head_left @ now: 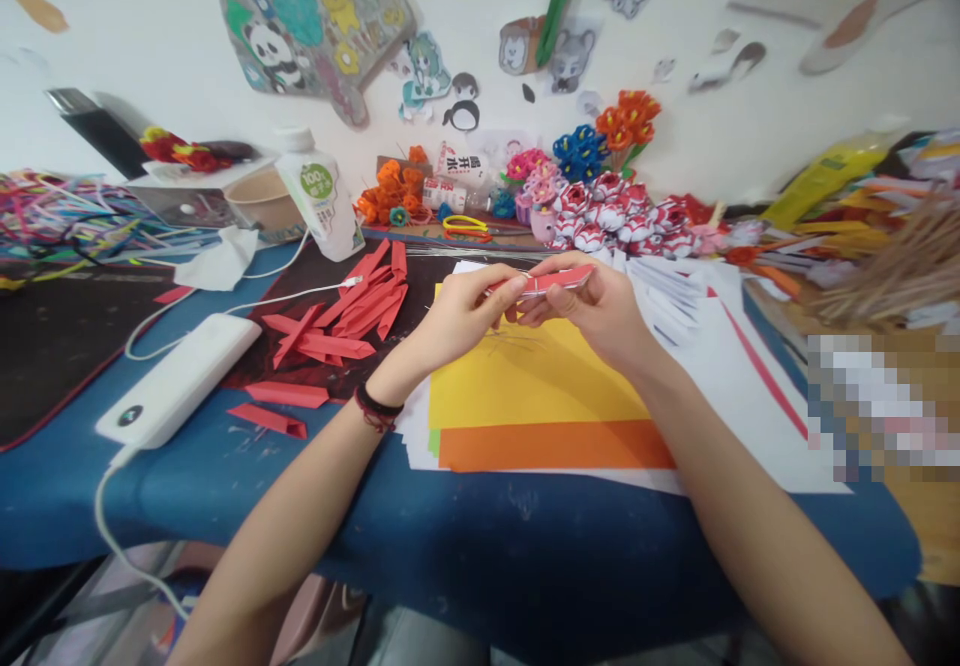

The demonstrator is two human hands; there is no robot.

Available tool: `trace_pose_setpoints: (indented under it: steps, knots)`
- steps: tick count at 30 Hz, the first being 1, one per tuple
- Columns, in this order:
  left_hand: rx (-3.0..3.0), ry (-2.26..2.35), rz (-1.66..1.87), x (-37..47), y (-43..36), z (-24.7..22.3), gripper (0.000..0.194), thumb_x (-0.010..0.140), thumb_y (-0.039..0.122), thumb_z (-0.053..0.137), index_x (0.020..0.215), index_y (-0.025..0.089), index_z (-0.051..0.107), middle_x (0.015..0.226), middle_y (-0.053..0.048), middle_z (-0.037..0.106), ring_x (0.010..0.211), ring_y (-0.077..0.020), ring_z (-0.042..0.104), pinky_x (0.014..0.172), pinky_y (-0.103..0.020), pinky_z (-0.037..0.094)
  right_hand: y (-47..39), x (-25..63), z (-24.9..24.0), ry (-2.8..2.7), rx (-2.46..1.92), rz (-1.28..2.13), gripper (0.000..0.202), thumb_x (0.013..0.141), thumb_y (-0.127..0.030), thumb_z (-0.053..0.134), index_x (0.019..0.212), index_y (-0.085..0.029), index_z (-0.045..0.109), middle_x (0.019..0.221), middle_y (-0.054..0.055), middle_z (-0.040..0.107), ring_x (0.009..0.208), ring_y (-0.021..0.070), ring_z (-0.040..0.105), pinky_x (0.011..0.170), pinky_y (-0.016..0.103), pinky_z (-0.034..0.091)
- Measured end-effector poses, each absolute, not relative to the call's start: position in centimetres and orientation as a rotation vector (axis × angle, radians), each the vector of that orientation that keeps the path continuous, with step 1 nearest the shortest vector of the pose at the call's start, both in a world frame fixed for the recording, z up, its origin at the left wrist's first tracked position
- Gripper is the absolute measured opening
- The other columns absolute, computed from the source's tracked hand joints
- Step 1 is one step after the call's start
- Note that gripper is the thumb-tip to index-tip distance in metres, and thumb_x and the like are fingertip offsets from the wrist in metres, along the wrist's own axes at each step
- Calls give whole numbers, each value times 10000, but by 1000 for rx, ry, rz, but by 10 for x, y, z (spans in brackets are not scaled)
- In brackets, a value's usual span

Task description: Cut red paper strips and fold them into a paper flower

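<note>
Both hands hold a folded red paper piece [564, 280] with white edges above the sheets. My left hand [474, 308] pinches its left end between thumb and fingers. At its right end, my right hand [604, 311] grips it with the thumb on the near side. Beneath the hands lie a yellow sheet [525, 381] and an orange sheet [555, 446], on top of white paper [750, 426]. A few thin wires [517, 343] rest on the yellow sheet. Several folded red paper strips [367, 301] are piled to the left.
A white power bank [180, 376] with a cable lies at the left. Behind stand a white bottle [319, 196], yellow-handled scissors [466, 227], and red-and-white paper flowers [615, 214]. White folded strips [664, 296] lie right of the hands. The blue table's [600, 556] front edge is near.
</note>
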State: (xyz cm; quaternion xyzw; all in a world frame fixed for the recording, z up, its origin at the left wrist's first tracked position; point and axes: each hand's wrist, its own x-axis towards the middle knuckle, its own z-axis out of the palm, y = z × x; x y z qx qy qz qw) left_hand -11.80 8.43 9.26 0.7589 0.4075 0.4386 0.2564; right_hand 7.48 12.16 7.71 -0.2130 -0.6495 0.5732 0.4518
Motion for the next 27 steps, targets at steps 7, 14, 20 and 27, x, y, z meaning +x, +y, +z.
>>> trace_pose_setpoints:
  steps: [7, 14, 20, 27]
  knots:
    - [2165, 1190, 1167, -116, 85, 90, 352, 1005, 424, 476, 870, 167, 674, 732, -16, 663, 587, -97, 575, 569, -206, 447, 121, 75, 78, -1621, -568, 1395, 416, 840, -516, 717, 1085, -187, 651, 806, 42, 760, 701, 190, 746, 671, 331, 635]
    - [2227, 1206, 1200, -115, 85, 87, 352, 1002, 425, 485, 888, 167, 696, 658, -3, 635, 566, -98, 559, 558, -205, 420, 120, 74, 78, -1619, -574, 1428, 382, 859, -511, 697, 1057, -185, 674, 776, 40, 750, 679, 190, 737, 654, 338, 631]
    - [2220, 1228, 1233, -116, 85, 87, 330, 1000, 410, 496, 896, 170, 699, 629, 14, 609, 549, -90, 535, 555, -205, 402, 119, 73, 78, -1565, -547, 1525, 462, 872, -546, 667, 1179, -202, 641, 823, 32, 744, 676, 170, 717, 655, 319, 604]
    - [2159, 1253, 1224, -118, 83, 92, 374, 997, 470, 479, 954, 194, 729, 591, 22, 598, 516, -92, 519, 523, -209, 381, 130, 83, 78, -1480, -490, 1615, 517, 880, -665, 566, 1087, -219, 726, 746, 3, 660, 546, 108, 581, 497, 247, 494]
